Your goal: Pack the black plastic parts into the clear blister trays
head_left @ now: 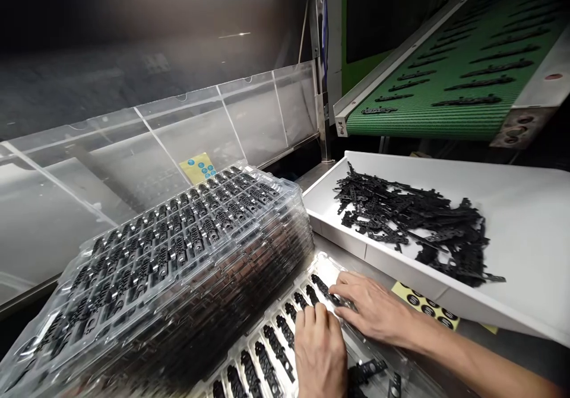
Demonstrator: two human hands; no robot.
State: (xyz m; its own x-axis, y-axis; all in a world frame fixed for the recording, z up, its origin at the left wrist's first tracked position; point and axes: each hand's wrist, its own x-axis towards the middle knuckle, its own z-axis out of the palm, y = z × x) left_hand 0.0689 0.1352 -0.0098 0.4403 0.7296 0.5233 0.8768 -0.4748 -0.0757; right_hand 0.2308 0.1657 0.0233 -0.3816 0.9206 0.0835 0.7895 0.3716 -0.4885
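Note:
A clear plastic tray (328, 261) with long slots lies in front of me, and black plastic parts (249, 375) fill a row of them. My right hand (376, 310) is at the tray's far end, thumb and fingers closed around the near end of a black plastic part (320, 285) in the last slot. My left hand (320, 350) is over the same row, its fingers curled together and pointing down. What lies under those fingertips is hidden. Loose black parts (373, 368) lie on the tray to the right of my left hand.
A tall stack of filled clear trays (249, 261) stands at left. At right is a white bin (525, 226) holding a heap of black parts (414, 208). Behind it a green conveyor belt (427, 107) carries parts. Yellow sticker sheets (403, 291) lie by the bin.

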